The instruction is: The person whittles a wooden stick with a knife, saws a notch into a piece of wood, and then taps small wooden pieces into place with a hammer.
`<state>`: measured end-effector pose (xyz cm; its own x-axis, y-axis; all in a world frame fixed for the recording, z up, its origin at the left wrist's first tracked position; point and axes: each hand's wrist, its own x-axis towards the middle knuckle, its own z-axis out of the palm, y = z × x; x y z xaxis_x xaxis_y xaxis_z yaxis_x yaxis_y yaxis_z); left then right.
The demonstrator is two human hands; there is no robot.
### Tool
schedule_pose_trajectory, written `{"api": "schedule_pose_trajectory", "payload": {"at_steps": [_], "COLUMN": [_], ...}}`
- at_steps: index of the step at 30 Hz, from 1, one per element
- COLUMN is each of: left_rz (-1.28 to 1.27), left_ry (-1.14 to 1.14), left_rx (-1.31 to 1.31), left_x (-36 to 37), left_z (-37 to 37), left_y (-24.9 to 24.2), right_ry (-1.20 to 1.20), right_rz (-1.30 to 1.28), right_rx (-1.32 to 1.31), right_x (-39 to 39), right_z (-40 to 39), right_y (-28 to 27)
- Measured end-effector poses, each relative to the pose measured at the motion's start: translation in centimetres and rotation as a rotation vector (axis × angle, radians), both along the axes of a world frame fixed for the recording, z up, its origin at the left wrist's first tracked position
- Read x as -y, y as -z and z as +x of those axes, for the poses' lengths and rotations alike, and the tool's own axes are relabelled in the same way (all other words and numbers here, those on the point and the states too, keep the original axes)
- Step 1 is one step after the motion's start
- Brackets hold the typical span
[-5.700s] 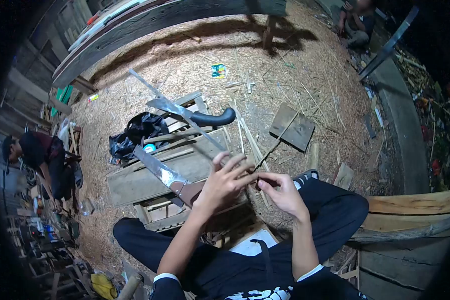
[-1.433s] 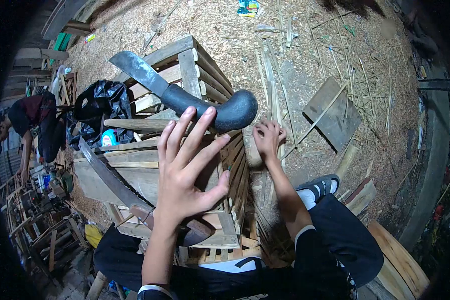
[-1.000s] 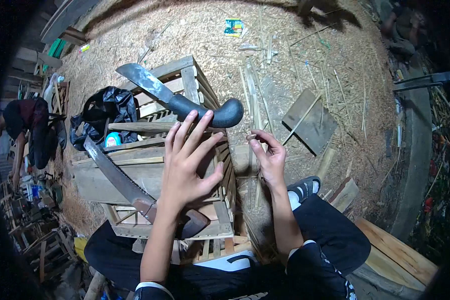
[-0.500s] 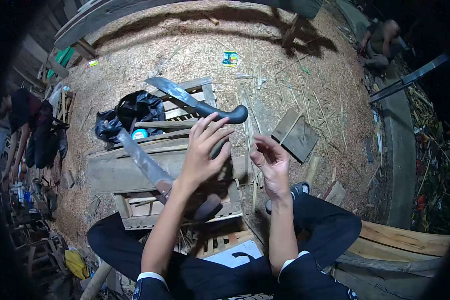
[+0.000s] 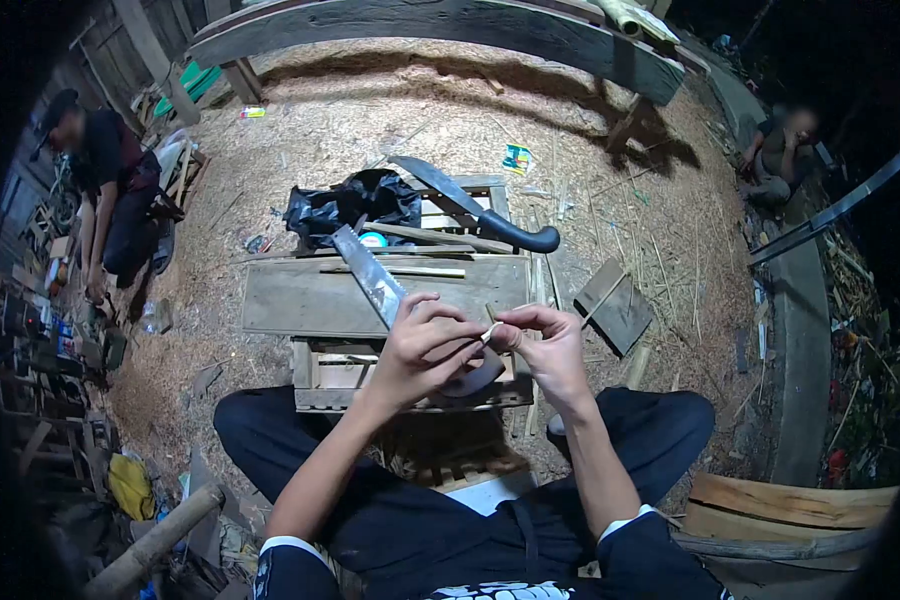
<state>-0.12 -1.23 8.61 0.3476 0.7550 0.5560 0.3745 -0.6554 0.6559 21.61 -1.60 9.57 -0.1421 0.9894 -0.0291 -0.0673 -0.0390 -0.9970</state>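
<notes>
My left hand (image 5: pixel 422 348) and my right hand (image 5: pixel 550 352) meet above a low slatted wooden crate (image 5: pixel 315 398). Fingertips of both pinch a small pale strip (image 5: pixel 491 330), perhaps wood or fibre; its exact kind is too small to make out. Under my left hand lies a handsaw (image 5: pixel 366 272), its toothed blade pointing away to the left and its brown handle (image 5: pixel 476 374) partly hidden by my fingers. Beyond my hands a machete with a black handle (image 5: pixel 518 235) rests across the crate's far end. A wide grey board (image 5: pixel 300 300) spans the crate's middle.
A black plastic bag (image 5: pixel 360 200) and a round blue-and-white lid (image 5: pixel 373 240) are at the crate's far left. A small board (image 5: pixel 615 308) lies on the shavings-covered ground at right. One person (image 5: pixel 120 190) crouches at left, another (image 5: pixel 780 155) sits far right. A long beam (image 5: pixel 440 40) crosses the back.
My hands have come together and now pinch the small strip; before, they were apart with fingers curved. The view has shifted, so the crate and tools appear farther right.
</notes>
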Motion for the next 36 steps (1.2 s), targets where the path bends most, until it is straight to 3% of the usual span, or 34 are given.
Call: {"api": "schedule_pose_trajectory", "payload": {"at_steps": [6, 8, 10, 14, 16, 20, 36], "left_rz": [-0.016, -0.051, -0.053, 0.01, 0.009, -0.006, -0.17], "left_ry": [-0.035, -0.103, -0.135, -0.236, -0.275, -0.348, -0.298], "left_rx": [0.06, 0.021, 0.005, -0.055, -0.079, -0.131, -0.383], "left_x": [1.7, 1.7, 1.7, 1.4, 0.9, -0.2, -2.6], "left_z": [-0.9, -0.8, -0.4, 0.7, 1.3, 1.9, 3.1], "left_y": [3.2, 4.4, 4.9, 5.6, 6.2, 6.9, 6.8], "right_ry": [-0.132, -0.194, -0.208, -0.135, 0.019, 0.022, 0.089], "right_rz": [-0.001, 0.192, 0.185, 0.245, 0.462, 0.531, 0.528], "right_rx": [0.193, 0.386, 0.399, 0.532, 0.859, 0.998, 0.908], "right_x": [0.1, -0.5, -1.1, -1.1, -1.1, -1.4, -3.2], "right_z": [-0.4, 0.4, 1.5, 1.9, 1.6, 2.0, 2.6], "right_y": [1.3, 2.6, 4.0, 5.2, 5.4, 5.5, 6.9]}}
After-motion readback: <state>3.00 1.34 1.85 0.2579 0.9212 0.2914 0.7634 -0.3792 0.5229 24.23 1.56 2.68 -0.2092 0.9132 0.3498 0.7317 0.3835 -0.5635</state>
